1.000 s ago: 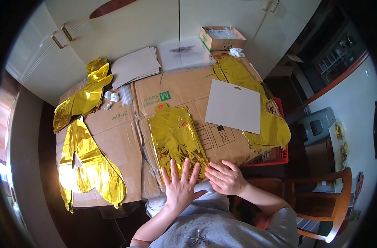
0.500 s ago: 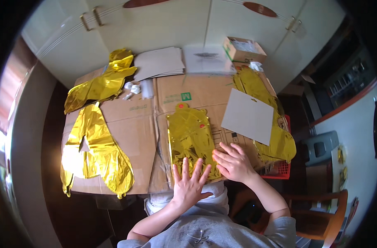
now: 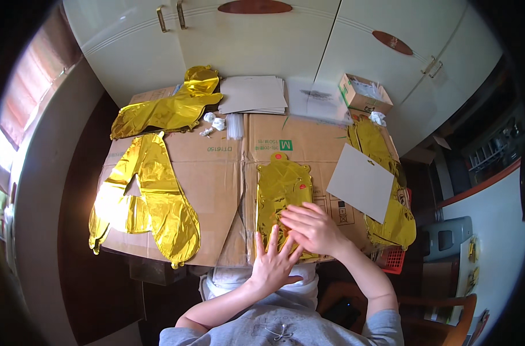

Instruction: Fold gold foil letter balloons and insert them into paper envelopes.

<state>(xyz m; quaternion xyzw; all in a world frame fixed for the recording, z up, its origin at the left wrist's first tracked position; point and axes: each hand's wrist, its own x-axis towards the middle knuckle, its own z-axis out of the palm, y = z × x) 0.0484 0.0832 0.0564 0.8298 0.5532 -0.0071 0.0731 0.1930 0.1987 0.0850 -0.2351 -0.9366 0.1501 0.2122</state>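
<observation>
A folded gold foil balloon (image 3: pixel 283 183) lies flat on the cardboard in front of me, its small tabs and red spots at the far end. My left hand (image 3: pixel 275 262) rests on its near end, fingers spread. Just above, my right hand (image 3: pixel 314 230) lies flat across the foil, fingers stretched out and pointing left, close to my left fingertips. Neither hand grips anything. To the left, an unfolded gold foil balloon (image 3: pixel 150 199) shaped like a letter A lies flat. At the right, a grey card (image 3: pixel 361 181) partly covers another gold foil balloon (image 3: pixel 399 214).
Flattened cardboard (image 3: pixel 216 184) covers the table. More gold foil (image 3: pixel 170 109) lies at the back left. Behind are grey cards (image 3: pixel 252 95), a clear plastic bag (image 3: pixel 311 104), thin clear tubes (image 3: pixel 235 126), crumpled white bits (image 3: pixel 216 122) and a small carton (image 3: pixel 363 98). A red basket (image 3: pixel 394 260) sits below the right edge.
My right hand has moved left from the balloon's right edge onto its middle. My left hand stays on the near end. The whole view has shifted slightly.
</observation>
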